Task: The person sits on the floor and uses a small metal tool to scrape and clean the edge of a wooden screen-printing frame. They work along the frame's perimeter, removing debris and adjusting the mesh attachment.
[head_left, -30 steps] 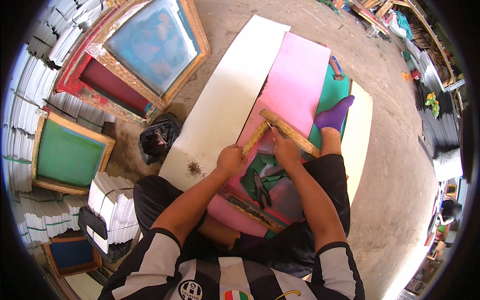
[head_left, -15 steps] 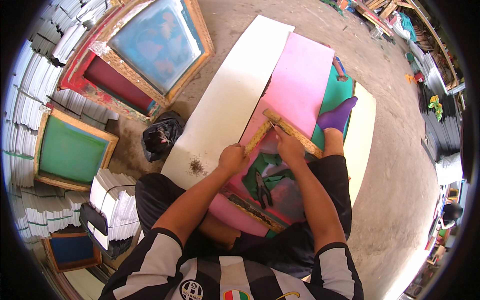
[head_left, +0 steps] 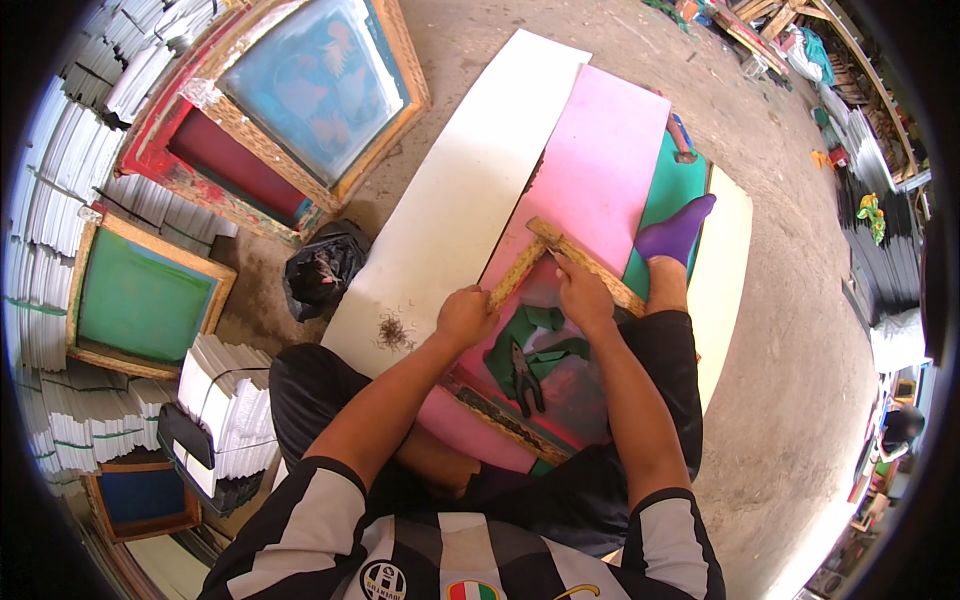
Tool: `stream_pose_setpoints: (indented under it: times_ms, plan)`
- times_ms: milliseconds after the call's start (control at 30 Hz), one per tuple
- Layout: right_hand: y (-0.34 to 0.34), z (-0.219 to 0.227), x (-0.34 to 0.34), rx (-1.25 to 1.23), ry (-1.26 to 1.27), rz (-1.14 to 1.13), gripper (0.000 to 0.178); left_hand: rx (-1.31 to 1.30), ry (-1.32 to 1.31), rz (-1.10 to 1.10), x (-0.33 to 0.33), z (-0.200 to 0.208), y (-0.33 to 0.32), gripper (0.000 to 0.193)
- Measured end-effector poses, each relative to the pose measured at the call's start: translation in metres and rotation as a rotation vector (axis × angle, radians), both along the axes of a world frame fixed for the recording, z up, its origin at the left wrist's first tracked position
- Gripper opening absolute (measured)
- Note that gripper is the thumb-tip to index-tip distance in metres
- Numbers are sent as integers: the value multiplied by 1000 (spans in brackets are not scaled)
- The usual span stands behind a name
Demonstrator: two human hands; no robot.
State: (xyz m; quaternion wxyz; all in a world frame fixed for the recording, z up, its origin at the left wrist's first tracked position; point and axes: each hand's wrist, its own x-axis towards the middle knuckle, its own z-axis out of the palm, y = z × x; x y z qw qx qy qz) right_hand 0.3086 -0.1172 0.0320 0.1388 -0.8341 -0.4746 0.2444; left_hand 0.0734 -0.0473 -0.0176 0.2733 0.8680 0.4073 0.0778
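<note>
Bracing the wooden frame [head_left: 518, 272] firmly should help: the left hand [head_left: 467, 318] grips it, but what the right hand [head_left: 585, 294] grasps, if anything, cannot be told.

Floor [head_left: 790, 330]: dusty, concrete-looking, stained in places | over left: white sheet stacks [head_left: 62, 230] banked high | far right: jumbled timber [head_left: 783, 22] | near right: bright light patch [head_left: 812, 535]

The left hand [head_left: 466, 316] hides part of the wooden frame [head_left: 518, 273]; whatever the right hand [head_left: 584, 292] may grip is too small to tell. Left of the left hand, single bits in the small heap [head_left: 392, 332] are indistinct; farther beyond, the upper edge crops the blue screen [head_left: 312, 95]. Below both hands, the lower edge crops the shirt [head_left: 465, 545].
</note>
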Motion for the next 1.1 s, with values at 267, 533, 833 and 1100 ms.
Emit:
stream_pose_setpoints:
  times_ms: [267,533,833,1100]
  plan:
    - [5,11,2,-38,-60,73,41,-41,12,11,2,7,-1,30]
    - [14,10,-8,-44,-78,81,41,-21,-15,-8,1,9,-3,26]
    - [-2,-36,0,166,9,27,42,5,39,-36,2,3,0,28]
    - [-6,-48,15,228,102,85,47,-58,59,-13,-1,10,2,30]
